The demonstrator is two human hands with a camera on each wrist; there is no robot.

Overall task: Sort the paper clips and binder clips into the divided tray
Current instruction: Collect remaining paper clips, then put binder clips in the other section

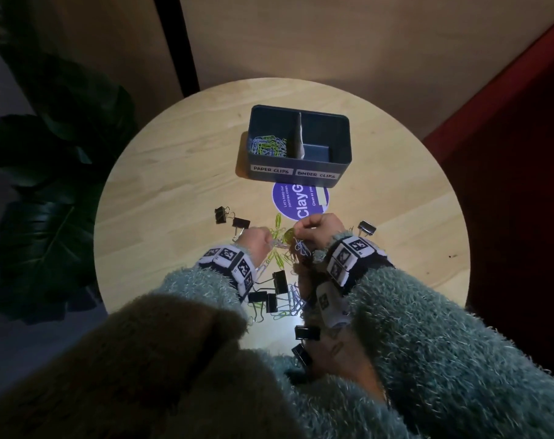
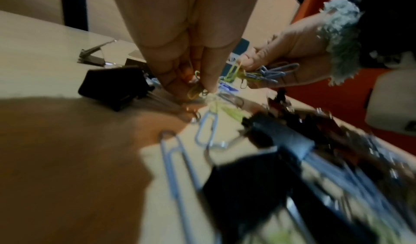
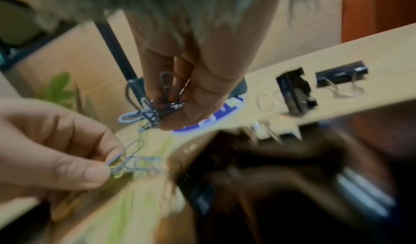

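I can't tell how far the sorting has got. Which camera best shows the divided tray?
The head view: the divided tray appears whole, both labels readable, paper clips in the left compartment, no binder clips visible in the right. The left wrist view shows only a dark sliver behind the fingers; the right wrist view, a dark corner.

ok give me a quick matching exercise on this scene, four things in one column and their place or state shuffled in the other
Things:
1. left hand
2. right hand
3. paper clip compartment
4. binder clip compartment

Place or state:
a. holds a heap of green and pale blue clips
b. pinches a few paper clips just above the table
c. holds no clips that can be seen
d. grips a bunch of paper clips, near the purple sticker

Pairs: 1-b, 2-d, 3-a, 4-c
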